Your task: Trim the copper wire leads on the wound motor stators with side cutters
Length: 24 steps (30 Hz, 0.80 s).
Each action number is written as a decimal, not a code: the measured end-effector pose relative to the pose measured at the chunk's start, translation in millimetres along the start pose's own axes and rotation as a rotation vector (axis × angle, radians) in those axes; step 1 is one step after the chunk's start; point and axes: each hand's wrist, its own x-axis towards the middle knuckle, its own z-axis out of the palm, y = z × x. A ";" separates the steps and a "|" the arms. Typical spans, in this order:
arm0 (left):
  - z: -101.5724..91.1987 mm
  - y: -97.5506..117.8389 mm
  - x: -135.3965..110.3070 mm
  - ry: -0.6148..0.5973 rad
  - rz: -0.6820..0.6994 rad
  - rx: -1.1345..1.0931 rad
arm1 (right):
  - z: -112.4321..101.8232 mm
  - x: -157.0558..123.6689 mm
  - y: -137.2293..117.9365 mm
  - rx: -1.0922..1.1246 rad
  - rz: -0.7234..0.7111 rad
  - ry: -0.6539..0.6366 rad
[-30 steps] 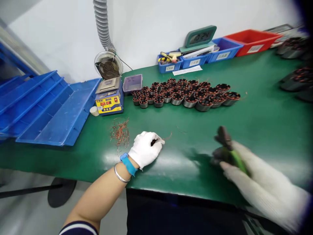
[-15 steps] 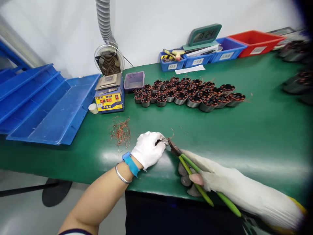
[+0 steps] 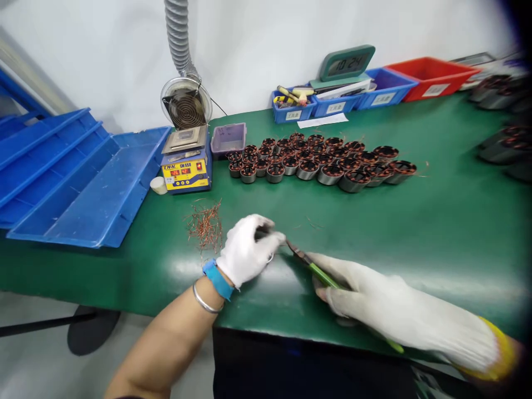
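Observation:
My left hand [image 3: 245,252], in a white glove, is curled with thumb and fingertips together over the green bench. What it holds is mostly hidden; a dark patch shows inside the curl, and I cannot make the thing out. Gloved too, my right hand [image 3: 366,293] grips green-handled wire cutters [image 3: 321,274]. The cutters' jaws [image 3: 296,250] point left, close to my left fingertips, and look closed or nearly so. Left of my left hand lies a loose pile of copper wire clippings [image 3: 206,225]. A few wire bits [image 3: 313,223] lie behind the cutters.
Several wound copper stators [image 3: 307,168] stand in rows behind my hands. At the left are a yellow-fronted solder pot unit [image 3: 186,176], a purple bin [image 3: 228,138] and blue trays [image 3: 95,194]. Tool boxes [image 3: 293,113] and a red bin [image 3: 436,80] line the wall.
The cutters' green handles have been squeezed together as my right hand closed around them. My left hand has shifted slightly left, its curl opening somewhat at the top.

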 end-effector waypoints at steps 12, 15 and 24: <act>-4.4 -26.9 27.3 0.393 -0.108 -0.087 | 29.2 34.5 -47.7 -0.631 -0.557 0.396; -3.1 -34.6 37.1 0.436 -0.142 -0.032 | 40.7 48.0 -70.3 -0.633 -0.562 0.253; 13.8 -45.6 69.8 0.513 -0.135 0.205 | -65.9 34.4 60.0 -0.465 0.079 0.597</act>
